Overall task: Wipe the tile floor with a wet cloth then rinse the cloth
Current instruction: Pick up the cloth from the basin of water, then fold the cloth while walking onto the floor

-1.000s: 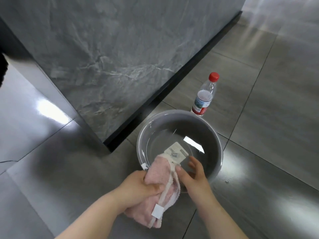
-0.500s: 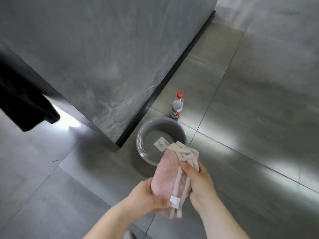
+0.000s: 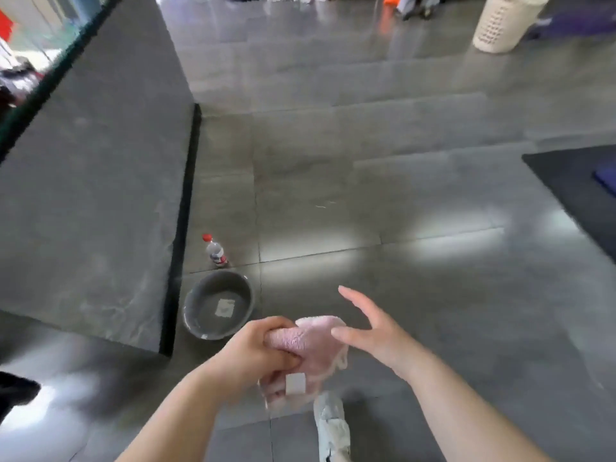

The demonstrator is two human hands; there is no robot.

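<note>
The left hand (image 3: 263,356) has the pink cloth (image 3: 318,350) bunched tight in its fist, up above the tile floor (image 3: 416,211), while the right hand (image 3: 376,335) is spread, fingers straight, perhaps just brushing the cloth's edge. Down by the stone block's (image 3: 93,195) near corner sits the grey basin (image 3: 200,330), the water bottle (image 3: 216,252) just beyond it

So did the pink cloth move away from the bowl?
Yes. The pink cloth was over the near rim of the bowl; now it is clear of it, nearer the person and to its right, gripped by the left hand.
</note>
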